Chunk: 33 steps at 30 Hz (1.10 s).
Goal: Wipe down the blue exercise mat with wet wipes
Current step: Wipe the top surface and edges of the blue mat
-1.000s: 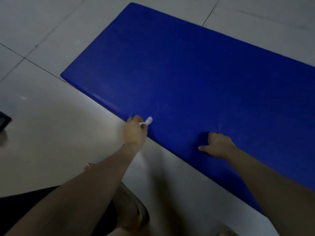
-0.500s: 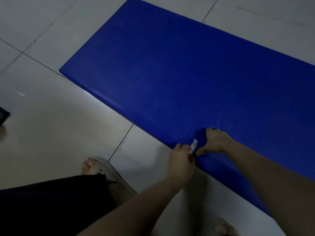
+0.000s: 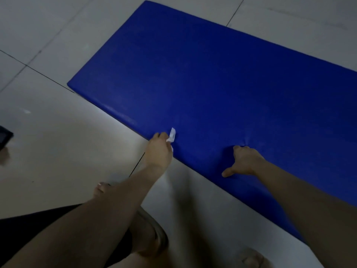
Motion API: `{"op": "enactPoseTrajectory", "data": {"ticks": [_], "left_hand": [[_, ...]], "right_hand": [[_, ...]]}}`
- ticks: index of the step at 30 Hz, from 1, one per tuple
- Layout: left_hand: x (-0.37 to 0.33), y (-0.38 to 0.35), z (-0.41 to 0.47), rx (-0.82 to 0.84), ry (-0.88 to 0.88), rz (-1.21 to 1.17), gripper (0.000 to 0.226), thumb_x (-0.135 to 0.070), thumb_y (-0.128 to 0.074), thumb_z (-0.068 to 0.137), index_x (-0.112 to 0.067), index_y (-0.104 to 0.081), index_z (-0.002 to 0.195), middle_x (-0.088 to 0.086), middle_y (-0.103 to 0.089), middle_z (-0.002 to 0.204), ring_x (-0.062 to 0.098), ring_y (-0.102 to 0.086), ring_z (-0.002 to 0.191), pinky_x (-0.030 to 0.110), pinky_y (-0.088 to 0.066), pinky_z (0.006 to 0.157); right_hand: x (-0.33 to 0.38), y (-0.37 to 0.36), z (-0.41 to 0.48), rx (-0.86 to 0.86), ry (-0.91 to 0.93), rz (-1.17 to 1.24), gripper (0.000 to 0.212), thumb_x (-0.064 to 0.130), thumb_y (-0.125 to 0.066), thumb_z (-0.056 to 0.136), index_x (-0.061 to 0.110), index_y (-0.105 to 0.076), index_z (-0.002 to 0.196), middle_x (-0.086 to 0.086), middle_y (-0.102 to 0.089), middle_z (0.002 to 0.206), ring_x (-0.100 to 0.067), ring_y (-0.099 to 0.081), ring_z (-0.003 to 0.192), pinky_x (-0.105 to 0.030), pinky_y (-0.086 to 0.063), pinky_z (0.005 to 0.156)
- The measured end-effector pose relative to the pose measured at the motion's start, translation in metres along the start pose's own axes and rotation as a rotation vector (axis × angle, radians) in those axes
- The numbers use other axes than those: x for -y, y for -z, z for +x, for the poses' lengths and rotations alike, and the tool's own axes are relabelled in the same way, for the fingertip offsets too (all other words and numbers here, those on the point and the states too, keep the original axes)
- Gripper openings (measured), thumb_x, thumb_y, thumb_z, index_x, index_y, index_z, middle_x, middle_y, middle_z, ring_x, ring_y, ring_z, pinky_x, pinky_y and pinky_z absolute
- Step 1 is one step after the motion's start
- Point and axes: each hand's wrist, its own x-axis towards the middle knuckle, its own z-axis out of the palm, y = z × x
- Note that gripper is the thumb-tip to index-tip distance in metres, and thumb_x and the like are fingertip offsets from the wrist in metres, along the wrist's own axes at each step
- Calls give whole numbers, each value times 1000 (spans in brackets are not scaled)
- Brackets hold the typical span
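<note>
The blue exercise mat [image 3: 212, 80] lies flat on the tiled floor and runs from the upper middle to the lower right. My left hand [image 3: 159, 149] grips a small white wet wipe [image 3: 172, 134] against the mat's near edge; a corner of the wipe sticks up above my fingers. To its right, my right hand [image 3: 242, 161] presses down on the mat near the same edge, fingers curled into the padding and thumb stretched out to the left, denting the surface.
Pale floor tiles [image 3: 58, 151] with dark grout lines surround the mat. A dark flat object [image 3: 4, 137] lies at the left edge. My sandalled foot [image 3: 148, 235] and dark shorts [image 3: 38, 229] are at the bottom.
My left hand with the wipe slid right along the mat's near edge until it almost touched my right hand, then came back left. My right hand stayed pressed on the mat.
</note>
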Motion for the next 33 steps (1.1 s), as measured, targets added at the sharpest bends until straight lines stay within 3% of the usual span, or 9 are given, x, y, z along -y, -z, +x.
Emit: {"op": "enactPoseTrajectory", "data": {"ticks": [3,5,8,12,16,20,24,27,33], "left_hand": [[-23,-21,-23,48,75,-148,22,-36,-51,103,-16,-59,98,3,-62,90,16,-62,76,38,-59,74],[-42,-36,-46,97,8,-137,21,-31,-52,102,-16,-58,115,4,-61,99,17,-61,83,34,-56,75],[-78,-54,-86,211,-269,-71,45,-22,-48,103,-21,-39,148,2,-54,115,15,-53,96,27,-47,78],[-98,-55,-109,291,-375,-87,18,-26,-51,102,-20,-61,115,0,-60,108,15,-57,89,33,-52,80],[-61,-36,-79,165,-603,49,33,-21,-64,84,-23,-70,117,3,-63,83,24,-61,70,32,-52,60],[-16,-8,-32,54,-514,218,45,-26,-49,96,-25,-54,141,3,-59,97,23,-57,86,38,-53,73],[5,2,-9,-63,-75,43,15,-27,-53,100,-14,-61,102,4,-64,93,19,-60,83,34,-54,76],[-11,-11,-24,-35,-67,-52,37,-48,-36,107,-20,-59,97,-3,-62,84,13,-61,76,36,-59,74],[-71,-48,-83,156,-258,-42,22,-26,-53,102,-21,-54,123,0,-61,102,17,-61,90,34,-54,78]], "right_hand": [[-1,0,-1,-10,3,-1,111,69,-85,58,10,-38,141,-6,-52,130,-24,-53,114,-37,-54,90],[-1,1,-1,-14,17,-14,105,69,-84,59,11,-41,135,-5,-54,126,-23,-53,109,-36,-53,86],[-2,1,0,-15,34,-25,92,69,-84,60,13,-44,122,-4,-56,119,-22,-54,102,-34,-51,79],[-4,3,1,-14,45,-13,68,56,-86,64,17,-47,103,-2,-56,102,-16,-53,85,-28,-43,65],[-4,8,0,17,47,-1,65,53,-85,68,17,-46,106,0,-54,103,-14,-51,85,-27,-42,63],[-5,4,2,3,55,5,65,52,-86,67,18,-45,105,0,-54,103,-15,-52,88,-27,-45,68],[-4,3,1,-4,51,1,64,51,-86,68,17,-45,104,1,-51,99,-17,-53,90,-29,-46,70],[-4,2,1,-10,45,14,65,51,-87,67,18,-47,105,1,-52,101,-17,-53,91,-30,-47,70],[-4,2,0,-21,33,14,66,50,-87,65,17,-47,105,-1,-54,101,-19,-54,91,-31,-48,69]]}}
